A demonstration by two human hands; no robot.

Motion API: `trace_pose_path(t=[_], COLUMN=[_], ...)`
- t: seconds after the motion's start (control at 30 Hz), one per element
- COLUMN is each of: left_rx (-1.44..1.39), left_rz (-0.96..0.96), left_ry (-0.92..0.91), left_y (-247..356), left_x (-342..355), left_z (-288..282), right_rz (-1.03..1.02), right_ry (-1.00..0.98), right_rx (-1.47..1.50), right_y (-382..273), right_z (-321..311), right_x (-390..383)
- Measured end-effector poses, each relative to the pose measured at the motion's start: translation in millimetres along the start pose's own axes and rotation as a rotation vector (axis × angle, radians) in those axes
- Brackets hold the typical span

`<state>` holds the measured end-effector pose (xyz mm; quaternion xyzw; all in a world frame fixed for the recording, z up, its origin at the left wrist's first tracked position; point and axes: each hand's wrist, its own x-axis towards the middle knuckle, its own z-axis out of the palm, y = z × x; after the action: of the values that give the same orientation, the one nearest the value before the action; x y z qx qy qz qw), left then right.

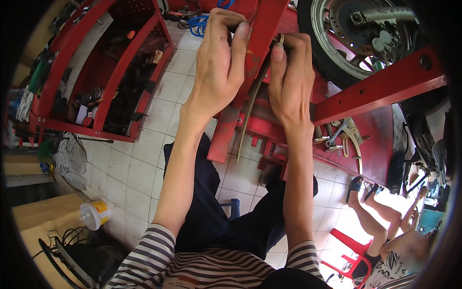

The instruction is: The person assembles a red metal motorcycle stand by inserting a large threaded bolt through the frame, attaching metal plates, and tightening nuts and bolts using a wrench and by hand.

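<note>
My left hand (219,67) is at the upper middle, fingers curled beside an upright red steel beam (263,14); what they hold is hidden. To its right, my right hand (291,82) has its fingers closed at the top of a thin, curved brass-coloured metal strip (248,127), which hangs down between my hands in front of the red stand. My thumb lies along the strip's upper end. A lower red bar (217,149) stands behind my left wrist.
A wheel (346,33) sits upper right above a red arm (385,89); tools (344,139) lie on the red plate. A red cart (110,72), blue hose (197,26) and white bucket (91,216) are around me. A seated person (361,216) is at lower right.
</note>
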<state>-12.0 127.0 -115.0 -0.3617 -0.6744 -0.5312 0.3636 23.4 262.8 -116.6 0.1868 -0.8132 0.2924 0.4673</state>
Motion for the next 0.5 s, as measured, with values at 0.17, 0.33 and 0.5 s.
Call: trace_pose_path(t=[0.17, 0.33, 0.5], left_rx=[0.028, 0.057, 0.039], left_rz=[0.024, 0.025, -0.068], left_ry=[0.015, 0.028, 0.039], left_y=[-2, -3, 3], left_x=[-1, -3, -5], left_z=[0, 2, 2], right_rz=[0.059, 0.151, 0.384], right_ry=[0.008, -0.001, -0.058], right_rx=[0.052, 0.072, 0.134], right_y=[-5, -10, -25], right_z=[-2, -2, -6], right_x=[-1, -3, -6])
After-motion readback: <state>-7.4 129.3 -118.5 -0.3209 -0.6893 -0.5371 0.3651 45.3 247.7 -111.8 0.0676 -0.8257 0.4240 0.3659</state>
